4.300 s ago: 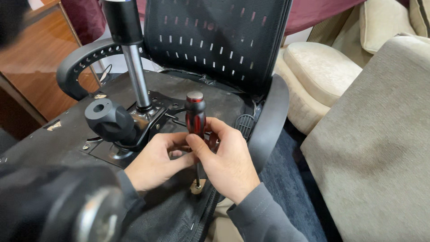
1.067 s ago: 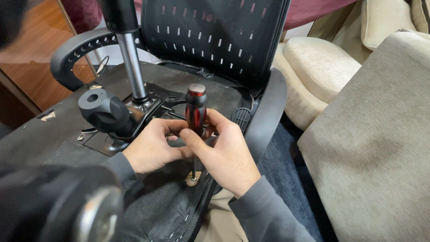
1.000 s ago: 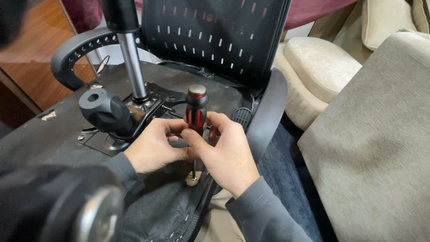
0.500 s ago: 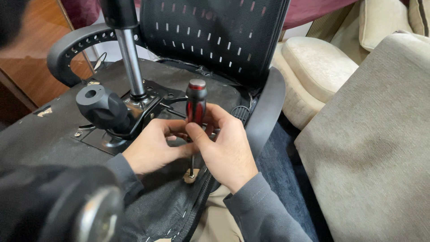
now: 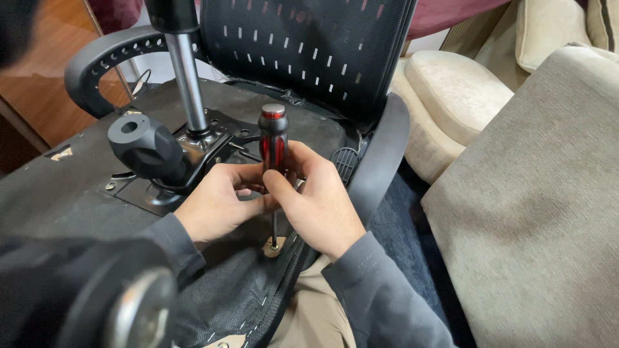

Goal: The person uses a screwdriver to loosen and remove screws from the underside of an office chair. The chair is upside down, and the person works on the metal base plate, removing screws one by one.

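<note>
- Under the head camera, at 6 o'clock from the chair's metal post (image 5: 187, 90), the left hand (image 5: 216, 206) and right hand (image 5: 319, 206) both wrap the upright screwdriver (image 5: 273, 138).
- Its tip sits on a screw (image 5: 274, 245) in the upturned seat (image 5: 77, 193); I think a tilt could make it slip off and poke the fabric.

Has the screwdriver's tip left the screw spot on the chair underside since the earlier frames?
No. The screwdriver stands with its tip on the same tan patch at the seat edge, gripped by the left hand and right hand as before.

Single head view, looking steeply down, close over upturned chair seat (image 5: 77, 187).
</note>
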